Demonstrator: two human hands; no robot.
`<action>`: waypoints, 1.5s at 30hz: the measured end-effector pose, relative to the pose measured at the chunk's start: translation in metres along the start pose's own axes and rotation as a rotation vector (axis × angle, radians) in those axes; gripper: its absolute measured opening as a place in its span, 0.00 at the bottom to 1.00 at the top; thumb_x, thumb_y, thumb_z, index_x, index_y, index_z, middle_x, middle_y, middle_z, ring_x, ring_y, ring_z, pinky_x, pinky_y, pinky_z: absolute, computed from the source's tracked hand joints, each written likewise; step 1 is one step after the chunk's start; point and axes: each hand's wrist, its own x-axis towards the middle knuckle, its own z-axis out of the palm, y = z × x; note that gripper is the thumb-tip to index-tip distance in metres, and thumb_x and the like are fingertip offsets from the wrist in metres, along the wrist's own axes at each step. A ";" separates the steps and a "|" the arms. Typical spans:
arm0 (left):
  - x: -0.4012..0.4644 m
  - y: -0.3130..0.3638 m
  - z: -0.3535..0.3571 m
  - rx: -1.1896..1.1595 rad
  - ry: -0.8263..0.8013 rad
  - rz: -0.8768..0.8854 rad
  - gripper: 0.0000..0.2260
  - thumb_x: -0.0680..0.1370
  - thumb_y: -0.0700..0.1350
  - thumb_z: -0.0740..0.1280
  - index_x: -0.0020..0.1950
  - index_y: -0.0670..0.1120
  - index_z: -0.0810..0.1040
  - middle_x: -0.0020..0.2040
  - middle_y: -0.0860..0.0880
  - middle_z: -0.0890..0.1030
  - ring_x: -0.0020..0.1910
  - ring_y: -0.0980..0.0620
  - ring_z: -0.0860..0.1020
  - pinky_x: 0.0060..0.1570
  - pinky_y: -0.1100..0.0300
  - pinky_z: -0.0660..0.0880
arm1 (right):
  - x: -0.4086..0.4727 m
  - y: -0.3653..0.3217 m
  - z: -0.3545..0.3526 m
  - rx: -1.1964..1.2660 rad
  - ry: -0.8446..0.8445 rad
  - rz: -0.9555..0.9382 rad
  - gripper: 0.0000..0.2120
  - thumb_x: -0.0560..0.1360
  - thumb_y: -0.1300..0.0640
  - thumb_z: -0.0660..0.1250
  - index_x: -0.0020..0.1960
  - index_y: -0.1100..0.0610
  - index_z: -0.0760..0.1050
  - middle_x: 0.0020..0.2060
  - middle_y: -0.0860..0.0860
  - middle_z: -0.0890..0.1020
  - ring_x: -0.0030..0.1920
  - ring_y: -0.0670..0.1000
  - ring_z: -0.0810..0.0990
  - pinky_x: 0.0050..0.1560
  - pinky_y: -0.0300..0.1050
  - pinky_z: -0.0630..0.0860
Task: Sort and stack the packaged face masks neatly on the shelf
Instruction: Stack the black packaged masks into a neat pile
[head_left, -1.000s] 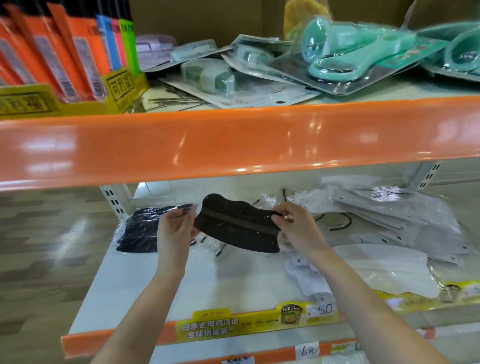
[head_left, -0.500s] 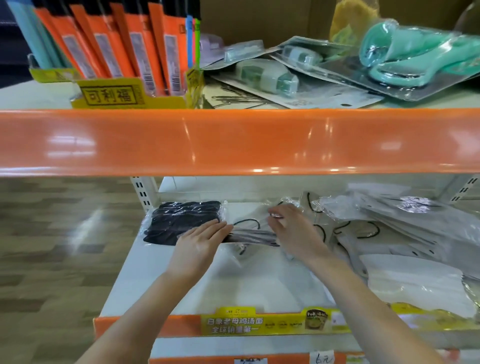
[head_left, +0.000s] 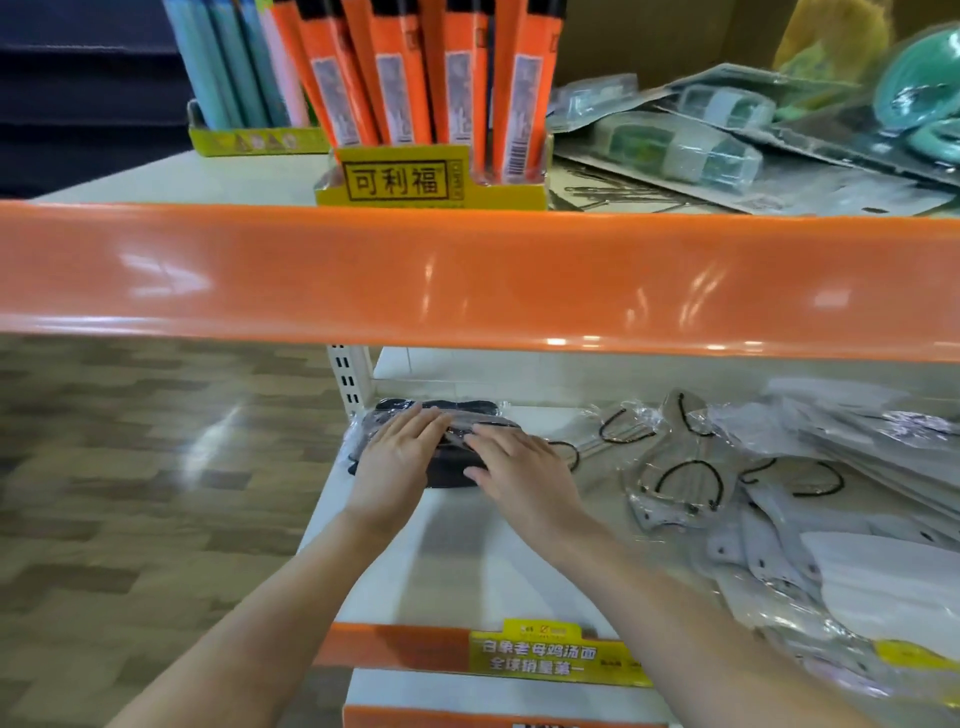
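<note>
Black masks (head_left: 447, 470) are lying stacked at the shelf's (head_left: 467, 571) left end, both hands, left (head_left: 397, 457) and right (head_left: 524, 475), pressing flat-fingered; even pressure should be squaring the edges.

— How much of the black mask stack (head_left: 447, 470) shows?
— Little; both hands cover its middle.
— The white masks (head_left: 883, 582)?
— Cut off at the right edge, blurred.

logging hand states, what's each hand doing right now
Left hand: open, fingers straight, pressing flat on the black mask stack.
Right hand: open, fingers straight, resting flat on the same stack.
</note>
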 end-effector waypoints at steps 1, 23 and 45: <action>0.001 -0.003 0.001 -0.010 -0.008 -0.002 0.27 0.65 0.25 0.70 0.62 0.42 0.78 0.60 0.44 0.80 0.62 0.40 0.76 0.59 0.46 0.75 | 0.002 -0.001 0.007 -0.012 0.002 -0.008 0.22 0.56 0.58 0.83 0.49 0.55 0.83 0.47 0.48 0.84 0.45 0.50 0.84 0.43 0.43 0.80; -0.033 -0.018 0.026 0.020 -0.194 -0.223 0.16 0.70 0.46 0.56 0.44 0.46 0.84 0.49 0.46 0.84 0.49 0.46 0.83 0.44 0.46 0.79 | 0.001 -0.028 0.078 -0.172 -0.080 0.144 0.15 0.54 0.55 0.82 0.37 0.49 0.81 0.38 0.44 0.81 0.38 0.49 0.80 0.34 0.40 0.75; -0.021 -0.007 0.034 -0.015 -0.222 -0.279 0.13 0.80 0.45 0.59 0.63 0.43 0.73 0.70 0.46 0.70 0.72 0.46 0.64 0.67 0.49 0.64 | 0.001 -0.034 0.055 -0.020 -0.227 0.149 0.14 0.80 0.57 0.56 0.62 0.59 0.73 0.65 0.55 0.72 0.66 0.57 0.68 0.64 0.53 0.66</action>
